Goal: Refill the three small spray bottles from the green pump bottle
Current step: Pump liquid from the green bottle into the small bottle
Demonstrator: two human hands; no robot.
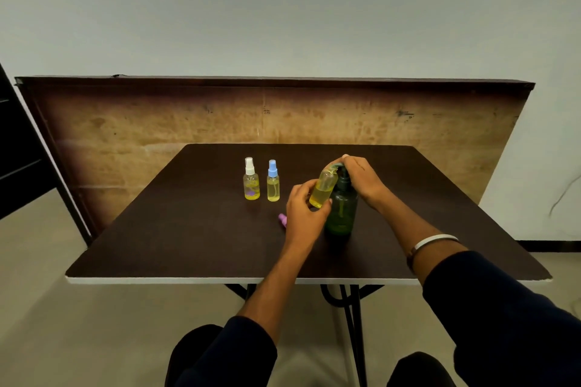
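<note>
The green pump bottle stands upright on the dark table, right of centre. My right hand rests on its pump head, fingers curled over the top. My left hand grips an uncapped small spray bottle holding yellow liquid, tilted with its mouth up under the pump spout. A pink spray cap lies on the table just left of my left hand, partly hidden. Two more small spray bottles stand upright further left: one with a white cap, one with a blue cap, both with yellow liquid.
A brown wooden board stands upright against the wall behind the table's far edge. A dark frame leans at the far left. The table's near edge is white, with my knees below it.
</note>
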